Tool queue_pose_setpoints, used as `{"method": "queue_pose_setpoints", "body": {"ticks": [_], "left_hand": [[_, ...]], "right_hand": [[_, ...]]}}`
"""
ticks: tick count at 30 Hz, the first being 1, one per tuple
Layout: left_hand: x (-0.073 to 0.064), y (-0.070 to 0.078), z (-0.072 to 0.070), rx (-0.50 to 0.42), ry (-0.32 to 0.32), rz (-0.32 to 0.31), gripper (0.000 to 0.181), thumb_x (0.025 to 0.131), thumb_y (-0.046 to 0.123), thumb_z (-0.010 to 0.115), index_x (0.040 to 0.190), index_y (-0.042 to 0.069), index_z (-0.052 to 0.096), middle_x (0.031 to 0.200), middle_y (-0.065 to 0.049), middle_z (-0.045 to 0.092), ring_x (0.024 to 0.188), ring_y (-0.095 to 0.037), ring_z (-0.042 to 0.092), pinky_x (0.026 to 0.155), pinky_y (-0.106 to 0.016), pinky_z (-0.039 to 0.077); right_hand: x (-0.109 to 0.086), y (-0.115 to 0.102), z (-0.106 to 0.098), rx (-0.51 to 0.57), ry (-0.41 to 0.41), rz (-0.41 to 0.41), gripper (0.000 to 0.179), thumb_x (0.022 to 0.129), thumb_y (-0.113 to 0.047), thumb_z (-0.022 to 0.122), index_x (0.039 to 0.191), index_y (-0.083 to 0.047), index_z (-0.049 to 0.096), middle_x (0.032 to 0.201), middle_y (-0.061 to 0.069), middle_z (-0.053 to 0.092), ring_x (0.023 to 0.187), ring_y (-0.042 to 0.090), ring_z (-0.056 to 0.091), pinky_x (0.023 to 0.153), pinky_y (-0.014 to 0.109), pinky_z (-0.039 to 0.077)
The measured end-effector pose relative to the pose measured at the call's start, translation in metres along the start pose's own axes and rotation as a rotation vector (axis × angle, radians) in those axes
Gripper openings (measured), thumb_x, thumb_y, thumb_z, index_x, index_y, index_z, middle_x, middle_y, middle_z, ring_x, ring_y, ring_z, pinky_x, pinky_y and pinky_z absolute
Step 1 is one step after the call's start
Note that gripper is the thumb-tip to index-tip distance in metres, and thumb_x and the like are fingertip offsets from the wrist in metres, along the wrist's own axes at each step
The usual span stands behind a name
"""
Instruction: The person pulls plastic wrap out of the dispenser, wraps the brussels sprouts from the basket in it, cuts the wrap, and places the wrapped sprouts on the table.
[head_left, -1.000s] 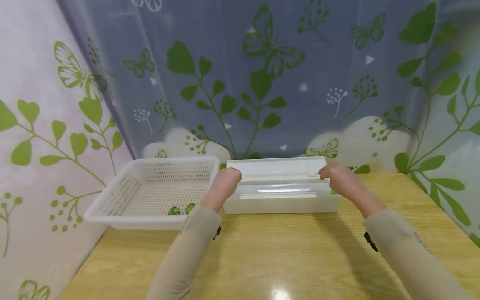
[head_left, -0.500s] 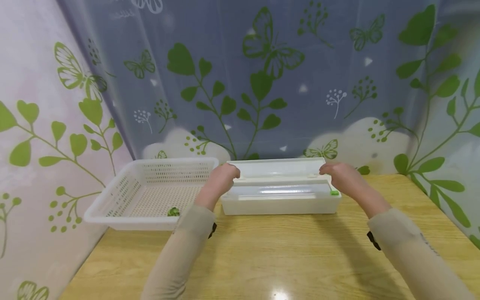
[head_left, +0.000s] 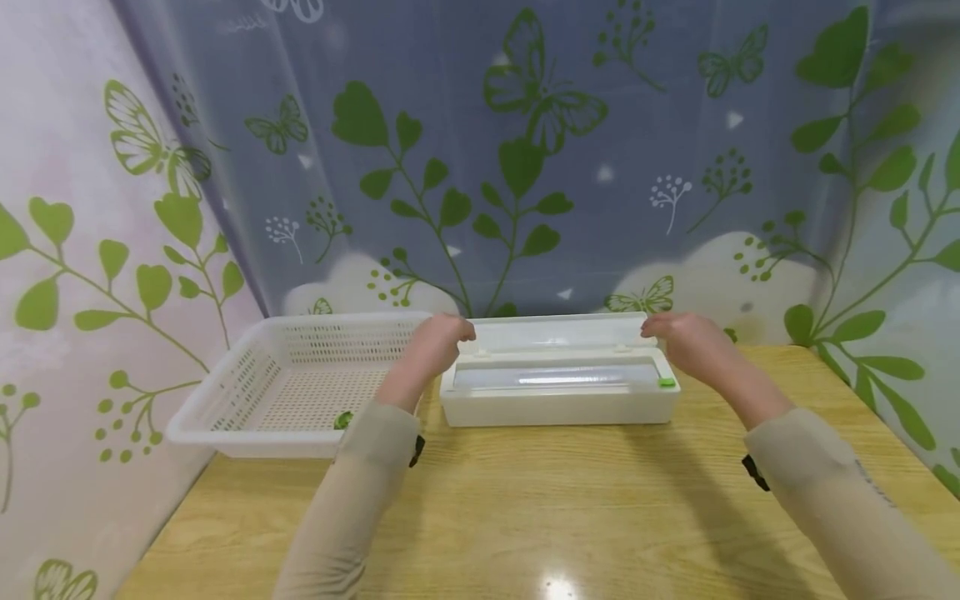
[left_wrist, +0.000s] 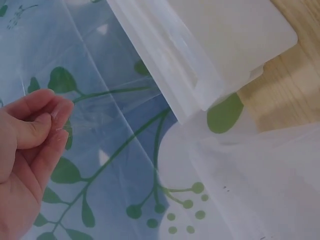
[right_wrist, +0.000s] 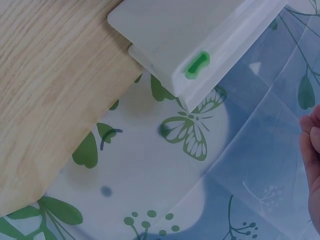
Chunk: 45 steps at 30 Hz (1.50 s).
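Note:
A white cling film dispenser [head_left: 558, 410] stands on the table with its lid [head_left: 558, 333] raised toward the curtain. Inside lies a shiny roll of clear film. My left hand [head_left: 431, 346] is above the box's left end, thumb and fingertips pinching the clear cling film [left_wrist: 112, 107], which stretches toward the box in the left wrist view. Over the right end, my right hand [head_left: 693, 346] pinches too, seemingly at the film's other corner. Only part of that hand shows at the edge of the right wrist view. The film itself is hardly visible in the head view.
A white slotted plastic basket [head_left: 225, 436] stands left of the dispenser, with a small green item [head_left: 343, 420] inside, partly behind my left sleeve. A green slider [head_left: 667, 382] sits on the dispenser's right end. The patterned curtain [head_left: 555, 208] hangs close behind the wooden table [head_left: 570, 500].
Both hands have risen and moved back, away from the dispenser's front, and slightly apart. More of the roll shows. My left forearm has shifted left, covering one green item in the basket.

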<state>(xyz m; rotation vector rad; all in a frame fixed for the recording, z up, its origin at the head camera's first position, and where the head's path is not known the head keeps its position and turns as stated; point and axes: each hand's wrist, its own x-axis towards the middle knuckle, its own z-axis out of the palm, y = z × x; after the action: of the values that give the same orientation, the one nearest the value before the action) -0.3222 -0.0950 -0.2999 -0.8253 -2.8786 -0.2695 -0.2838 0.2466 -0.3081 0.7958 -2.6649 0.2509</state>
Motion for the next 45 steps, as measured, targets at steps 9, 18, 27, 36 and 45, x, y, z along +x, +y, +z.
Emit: {"method": "queue_pose_setpoints", "body": {"ticks": [9,18,27,36,45], "left_hand": [[-0.006,0.002,-0.012,-0.031,0.031,0.014,0.043,0.075,-0.023,0.043,0.105,0.001,0.063,0.104,-0.011,0.061,0.097,-0.024,0.056,0.079,-0.029,0.046],[-0.011,0.005,-0.026,-0.053,0.028,0.036,0.044,0.075,-0.024,0.041,0.106,-0.001,0.062,0.107,-0.012,0.060,0.101,-0.025,0.054,0.083,-0.032,0.044],[-0.014,0.005,-0.037,-0.055,0.079,0.059,0.046,0.076,-0.023,0.036,0.103,0.000,0.064,0.104,-0.012,0.062,0.100,-0.025,0.055,0.083,-0.031,0.044],[-0.017,0.004,-0.048,-0.108,0.147,0.077,0.045,0.075,-0.025,0.037,0.101,-0.001,0.064,0.102,-0.012,0.062,0.097,-0.026,0.056,0.083,-0.033,0.044],[-0.021,0.006,-0.059,-0.122,0.189,0.093,0.046,0.076,-0.026,0.035,0.103,-0.001,0.063,0.104,-0.013,0.061,0.096,-0.026,0.056,0.081,-0.033,0.045]], "right_hand": [[0.002,0.000,-0.010,-0.007,0.059,-0.069,0.042,0.060,0.027,0.043,0.091,0.007,0.063,0.097,0.022,0.060,0.087,0.038,0.057,0.068,0.041,0.049],[0.006,-0.006,-0.024,-0.026,0.020,-0.027,0.043,0.065,0.024,0.038,0.095,0.006,0.063,0.101,0.022,0.059,0.092,0.038,0.055,0.075,0.044,0.046],[0.008,-0.012,-0.039,-0.047,0.050,-0.058,0.044,0.064,0.025,0.041,0.096,0.005,0.063,0.100,0.021,0.059,0.086,0.036,0.057,0.068,0.041,0.048],[0.006,-0.018,-0.055,-0.049,0.065,-0.070,0.041,0.067,0.025,0.042,0.096,0.005,0.063,0.099,0.020,0.060,0.076,0.032,0.059,0.063,0.039,0.049],[0.006,-0.019,-0.064,-0.081,0.144,-0.156,0.043,0.061,0.028,0.043,0.092,0.005,0.063,0.096,0.019,0.060,0.082,0.034,0.059,0.064,0.039,0.049]]}}
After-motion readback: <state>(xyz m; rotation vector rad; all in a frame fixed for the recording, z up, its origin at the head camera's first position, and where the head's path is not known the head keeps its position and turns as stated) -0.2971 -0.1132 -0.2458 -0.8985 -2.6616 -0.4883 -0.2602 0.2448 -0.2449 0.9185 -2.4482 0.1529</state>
